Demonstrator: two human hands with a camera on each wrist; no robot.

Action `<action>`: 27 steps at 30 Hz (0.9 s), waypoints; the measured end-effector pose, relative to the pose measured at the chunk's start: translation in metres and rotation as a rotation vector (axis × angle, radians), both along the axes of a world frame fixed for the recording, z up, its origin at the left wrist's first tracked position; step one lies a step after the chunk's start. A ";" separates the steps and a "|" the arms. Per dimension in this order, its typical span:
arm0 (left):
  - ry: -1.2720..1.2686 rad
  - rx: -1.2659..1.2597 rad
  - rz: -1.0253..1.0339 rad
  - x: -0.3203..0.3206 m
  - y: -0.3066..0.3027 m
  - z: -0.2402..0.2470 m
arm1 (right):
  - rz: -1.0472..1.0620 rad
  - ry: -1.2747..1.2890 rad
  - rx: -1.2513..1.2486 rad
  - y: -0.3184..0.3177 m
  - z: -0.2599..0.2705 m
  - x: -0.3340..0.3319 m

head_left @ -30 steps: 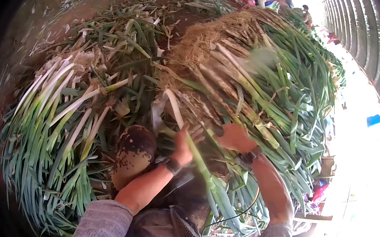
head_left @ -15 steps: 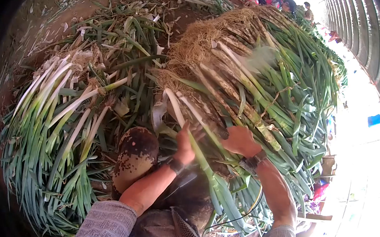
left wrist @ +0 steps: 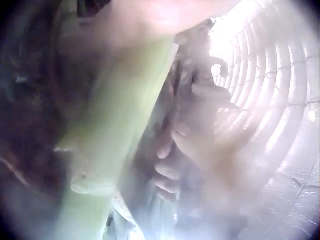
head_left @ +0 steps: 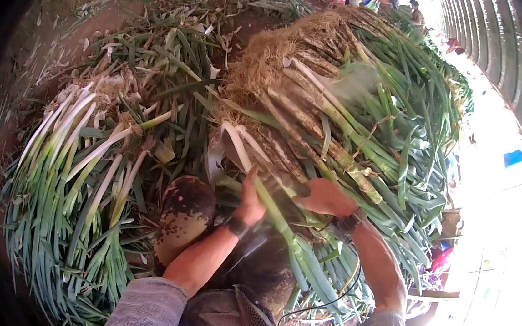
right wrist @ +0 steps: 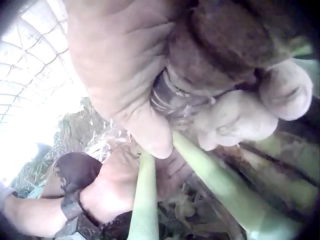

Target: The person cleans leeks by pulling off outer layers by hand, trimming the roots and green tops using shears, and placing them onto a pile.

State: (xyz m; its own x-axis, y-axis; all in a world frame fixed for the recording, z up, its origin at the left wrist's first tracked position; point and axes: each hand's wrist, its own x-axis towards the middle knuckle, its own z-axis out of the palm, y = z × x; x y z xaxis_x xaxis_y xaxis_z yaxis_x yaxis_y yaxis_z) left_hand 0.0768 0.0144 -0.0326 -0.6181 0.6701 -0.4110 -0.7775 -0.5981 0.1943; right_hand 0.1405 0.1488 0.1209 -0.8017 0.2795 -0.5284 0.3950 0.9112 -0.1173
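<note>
My left hand (head_left: 249, 203) grips a peeled green onion (head_left: 236, 142), its white end pointing away and its green leaves trailing down over my lap. In the left wrist view this green onion's stalk (left wrist: 120, 110) looms close. A second green onion (head_left: 251, 141) lies alongside, its white part blurred. My right hand (head_left: 327, 197) holds this second one, palm down; the right wrist view shows its thumb and soil-stained fingers curled at the second stalk (right wrist: 220, 185). Behind it, my left hand (right wrist: 117, 180) is at the first stalk.
Unpeeled green onions with soil and fibrous roots (head_left: 272, 48) form a large heap to the right. Peeled ones (head_left: 76, 120) lie in a pile at left. Stripped leaves (head_left: 186, 61) litter the ground ahead. My knee (head_left: 186, 219) stands between; other people (head_left: 417, 13) are far off.
The second green onion's white part showed clearly half a second ago and is now blurred. My left fingers, spread one second ago, now lie closer round the first green onion.
</note>
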 end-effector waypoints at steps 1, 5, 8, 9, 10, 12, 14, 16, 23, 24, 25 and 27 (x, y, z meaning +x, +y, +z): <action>-0.009 0.005 -0.024 0.002 -0.003 0.001 | 0.016 0.003 -0.010 0.001 0.000 0.003; 0.110 0.157 -0.073 0.012 -0.034 0.047 | 0.032 0.103 -0.126 -0.014 0.020 0.009; 0.093 0.095 -0.103 0.023 -0.040 0.036 | 0.140 0.122 -0.062 -0.023 0.032 -0.003; 0.110 0.120 -0.104 0.028 -0.045 0.039 | 0.146 0.131 -0.056 -0.027 0.037 -0.010; 0.048 0.113 -0.122 0.034 -0.050 0.043 | 0.189 0.128 -0.016 -0.032 0.043 -0.019; 0.068 0.062 -0.118 0.040 -0.058 0.037 | 0.241 0.132 0.025 -0.033 0.047 -0.039; 0.186 0.039 -0.113 0.047 -0.057 0.014 | 0.075 0.252 0.060 -0.025 0.040 -0.063; 0.162 0.161 -0.179 0.048 -0.065 0.015 | 0.037 0.206 0.076 -0.048 0.066 -0.084; 0.086 0.139 -0.109 0.032 -0.087 0.011 | -0.075 0.266 0.073 -0.047 0.084 -0.094; 0.037 0.129 -0.080 0.018 -0.089 0.015 | -0.064 0.260 0.073 -0.048 0.079 -0.084; 0.081 0.160 -0.042 0.006 -0.092 0.020 | 0.019 0.235 0.049 -0.048 0.072 -0.069; 0.063 0.151 0.003 -0.016 -0.097 0.022 | 0.077 0.140 -0.014 -0.051 0.066 -0.042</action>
State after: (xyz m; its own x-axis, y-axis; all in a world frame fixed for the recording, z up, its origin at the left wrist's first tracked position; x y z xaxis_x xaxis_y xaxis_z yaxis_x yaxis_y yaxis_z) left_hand 0.0612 -0.0831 -0.0102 -0.6418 0.7194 -0.2658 -0.7647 -0.6265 0.1507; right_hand 0.0989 0.0983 0.1865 -0.8867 0.2073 -0.4133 0.3025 0.9361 -0.1796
